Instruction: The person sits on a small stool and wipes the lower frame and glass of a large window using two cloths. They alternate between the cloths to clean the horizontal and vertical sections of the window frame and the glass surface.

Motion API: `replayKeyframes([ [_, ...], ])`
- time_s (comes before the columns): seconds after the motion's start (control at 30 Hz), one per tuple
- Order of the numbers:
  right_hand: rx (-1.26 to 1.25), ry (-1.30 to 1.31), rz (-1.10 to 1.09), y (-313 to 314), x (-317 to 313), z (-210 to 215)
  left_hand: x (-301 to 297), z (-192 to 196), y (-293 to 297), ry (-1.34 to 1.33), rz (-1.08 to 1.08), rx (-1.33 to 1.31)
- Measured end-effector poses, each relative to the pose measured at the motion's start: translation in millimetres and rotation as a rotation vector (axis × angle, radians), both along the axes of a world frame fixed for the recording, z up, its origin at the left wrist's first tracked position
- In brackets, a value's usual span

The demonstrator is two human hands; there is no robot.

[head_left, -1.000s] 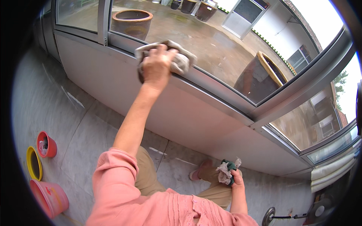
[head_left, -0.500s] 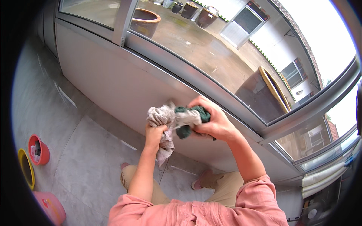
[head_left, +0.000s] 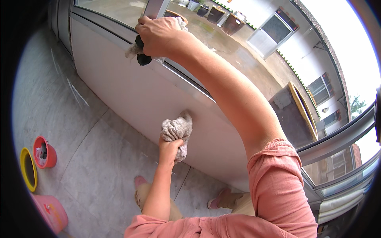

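— Grey marbled floor tiles (head_left: 99,154) run up to a low white wall panel (head_left: 139,99) under a wide window, right?

— Yes, and beyond the glass (head_left: 246,59) lies a wet courtyard with large dark pots. At the far left of the floor sit a small red bucket (head_left: 44,152), a yellow bowl (head_left: 27,169) and a pink bucket (head_left: 51,212) nearer the person.

— Where are the hands?

— The right hand (head_left: 158,35) reaches up and across to the window sill, fingers closed around a dark and pale rag (head_left: 139,53) that hangs just below the fist, pressed against the metal frame (head_left: 186,77).

— And the other one?

— The left hand (head_left: 170,148) is lower, in the middle, clamped on a bunched grey cloth (head_left: 177,129). That cloth touches the white panel, well below the sill.

— Anything else of the person?

— Pink sleeves (head_left: 278,186), tan trousers and pink shoes (head_left: 139,181) on the tiles below.
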State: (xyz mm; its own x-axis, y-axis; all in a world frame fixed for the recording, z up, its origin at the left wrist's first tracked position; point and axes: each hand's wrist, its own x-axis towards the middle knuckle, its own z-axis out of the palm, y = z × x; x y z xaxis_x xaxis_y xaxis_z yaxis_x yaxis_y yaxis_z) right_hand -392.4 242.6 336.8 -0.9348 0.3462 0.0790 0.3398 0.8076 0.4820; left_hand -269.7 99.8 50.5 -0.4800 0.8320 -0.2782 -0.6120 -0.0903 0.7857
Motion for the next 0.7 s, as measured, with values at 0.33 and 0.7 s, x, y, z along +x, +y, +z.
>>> replayKeyframes([
  [0.33,0.278,-0.157,0.095,3,0,-8,13,4,1,-0.032,0.047,0.025],
  [0.7,0.118,-0.014,0.046,-29,109,-1,6,15,-13,-0.013,0.020,0.068],
])
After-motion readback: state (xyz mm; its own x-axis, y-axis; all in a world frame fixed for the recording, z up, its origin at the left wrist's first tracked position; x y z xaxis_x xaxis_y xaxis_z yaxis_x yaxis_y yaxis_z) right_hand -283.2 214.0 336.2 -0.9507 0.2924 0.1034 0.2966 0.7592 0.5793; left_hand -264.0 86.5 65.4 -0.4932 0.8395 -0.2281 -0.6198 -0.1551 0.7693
